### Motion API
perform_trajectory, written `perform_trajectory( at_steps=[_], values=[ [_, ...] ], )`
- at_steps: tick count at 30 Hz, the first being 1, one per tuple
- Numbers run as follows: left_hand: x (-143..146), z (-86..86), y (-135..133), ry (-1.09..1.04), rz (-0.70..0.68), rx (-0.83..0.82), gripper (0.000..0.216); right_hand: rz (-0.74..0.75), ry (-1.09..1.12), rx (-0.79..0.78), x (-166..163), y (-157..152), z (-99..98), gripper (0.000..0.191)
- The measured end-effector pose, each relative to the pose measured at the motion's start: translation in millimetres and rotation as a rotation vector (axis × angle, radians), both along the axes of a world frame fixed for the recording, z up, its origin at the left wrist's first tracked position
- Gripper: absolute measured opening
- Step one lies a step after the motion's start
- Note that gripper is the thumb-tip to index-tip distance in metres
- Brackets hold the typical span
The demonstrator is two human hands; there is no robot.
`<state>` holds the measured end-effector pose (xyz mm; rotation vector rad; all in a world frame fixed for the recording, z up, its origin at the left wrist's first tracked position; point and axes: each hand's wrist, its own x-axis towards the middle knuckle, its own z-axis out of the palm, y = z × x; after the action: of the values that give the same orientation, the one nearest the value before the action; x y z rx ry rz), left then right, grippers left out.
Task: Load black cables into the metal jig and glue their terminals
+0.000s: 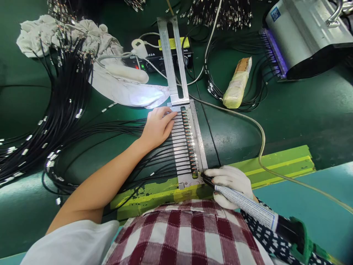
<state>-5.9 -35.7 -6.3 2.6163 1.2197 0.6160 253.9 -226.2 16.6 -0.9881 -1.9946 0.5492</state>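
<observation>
A metal fixture [182, 154] lies before me, with several black cables [162, 151] in its slots. Their stripped ends [189, 138] form a column over a dark gap. My bare left hand [160, 125] rests on the fixture's far end, fingers extended over the first cables and thumb apart. Whether it pinches a cable is hard to make out. In a white glove, my right hand [231, 182] grips a labelled dispensing syringe [245, 204] near its black front end. The syringe tip points at the cable ends nearest me.
Bundled black cables [66, 81] lie at left beside white cloth [121, 88]. A black control box [154, 60] stands behind the slotted metal plate [167, 55]. At far right, a silver lamp housing [306, 36] glows purple over cables. A wrapped block [237, 82] and pale hose [260, 140] lie nearer.
</observation>
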Motion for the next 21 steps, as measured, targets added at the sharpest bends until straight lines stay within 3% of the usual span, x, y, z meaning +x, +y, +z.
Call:
perform_trajectory(
  at_steps=[4, 8, 10, 13, 15, 18, 21],
  values=[
    [1, -2.6, 0, 0.002, -0.008, 0.011, 0.034, -0.068, 0.104, -0.006, -1, -3, 2.1, 0.026],
    [0, -3.7, -1, 0.014, -0.006, 0.034, 0.035, -0.165, 0.436, -0.167, -4, -4, 1.9, 0.015],
    [1, 3.6, -2, 0.072, -0.006, 0.038, 0.034, -0.224, 0.689, -0.248, -1, 3, 1.9, 0.015],
    [14, 29.1, -5, 0.251, -0.029, 0.040, 0.030, -0.229, 1.028, -0.322, 18, 25, 7.3, 0.021],
    [38, 51.1, -6, 0.341, -0.075, 0.044, 0.027, -0.249, 1.186, -0.339, 37, 42, 14.3, 0.020],
    [101, 76.5, 1, 0.327, -0.165, 0.039, 0.030, -0.335, 1.361, -0.301, 64, 64, 24.2, 0.022],
    [176, 84.1, 20, 0.268, -0.057, -0.013, 0.052, -0.358, 1.439, -0.285, 80, 75, 29.2, 0.026]
  ],
)
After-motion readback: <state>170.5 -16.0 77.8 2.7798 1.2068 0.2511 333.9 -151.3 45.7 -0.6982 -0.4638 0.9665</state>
